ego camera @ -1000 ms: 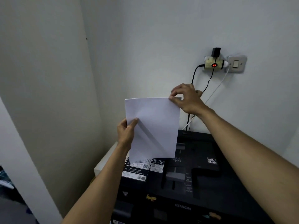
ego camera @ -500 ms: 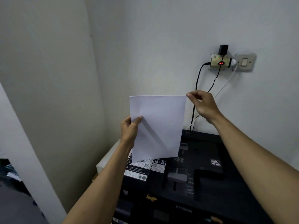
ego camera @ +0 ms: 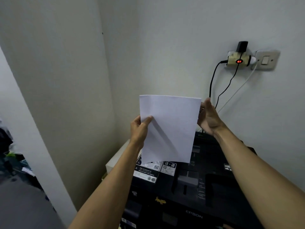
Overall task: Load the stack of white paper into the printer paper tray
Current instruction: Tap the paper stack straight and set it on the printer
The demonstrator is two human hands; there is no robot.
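The rear of the printer [ego camera: 214, 187] is hidden behind the stack of white paper [ego camera: 168, 128], and its front is cut off by the lower edge. The fingers [ego camera: 201, 107] of the right hand [ego camera: 208, 118] are largely concealed behind the sheets. The label print [ego camera: 146, 172] cannot be read. The dim clutter [ego camera: 9, 156] at left cannot be identified.

Both forearms bare to the frame's edge, no sleeves, watch or rings showing on either hand

"EPSON" reads on the front edge of the black printer [ego camera: 194, 195]. White instruction stickers [ego camera: 148, 171] on its top carry a QR code; their small print is too blurred.
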